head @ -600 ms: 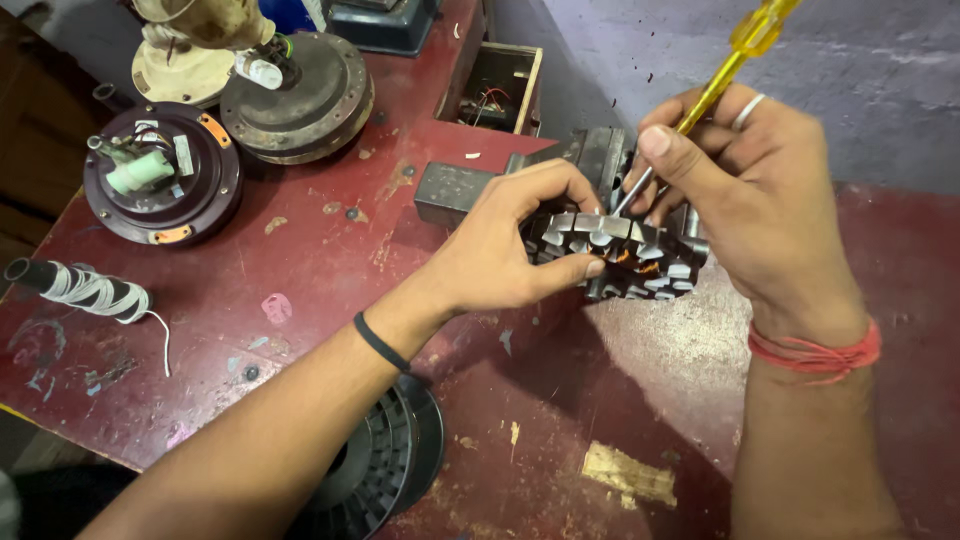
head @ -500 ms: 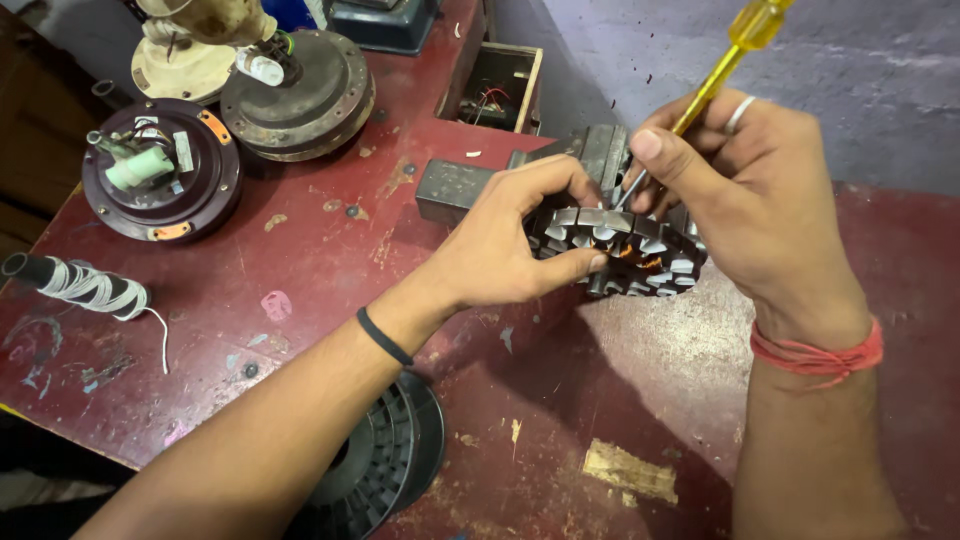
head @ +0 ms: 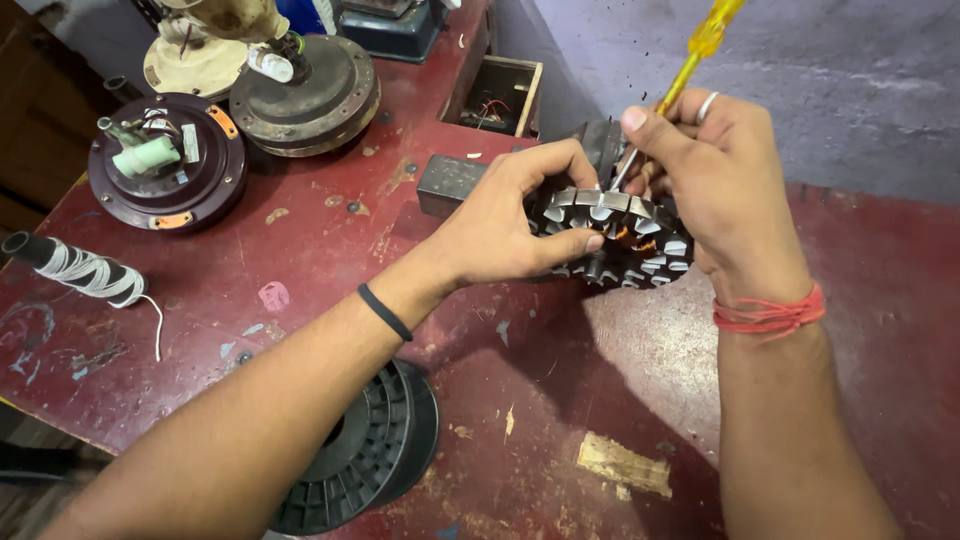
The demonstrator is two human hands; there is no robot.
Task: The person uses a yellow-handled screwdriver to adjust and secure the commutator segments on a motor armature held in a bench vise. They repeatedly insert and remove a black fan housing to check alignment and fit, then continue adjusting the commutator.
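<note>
My left hand (head: 505, 220) grips a round toothed motor stator (head: 640, 245) with copper windings, holding it on edge above the worn red table (head: 300, 260). My right hand (head: 715, 170) holds a screwdriver with a clear yellow handle (head: 700, 45); its metal tip is pressed into the slots at the top of the stator. A black band sits on my left wrist, a red thread on my right wrist and a ring on one right finger.
Two round fan motor housings (head: 165, 170) (head: 305, 90) sit at the back left. A spool wrapped in white cord (head: 75, 265) lies at the left edge. A dark block (head: 450, 180), an open wooden box (head: 500, 95) and a black ribbed disc (head: 365, 450) are nearby.
Both hands and the stator stay in place. The screwdriver handle has tilted slightly while its tip works at the stator's top.
</note>
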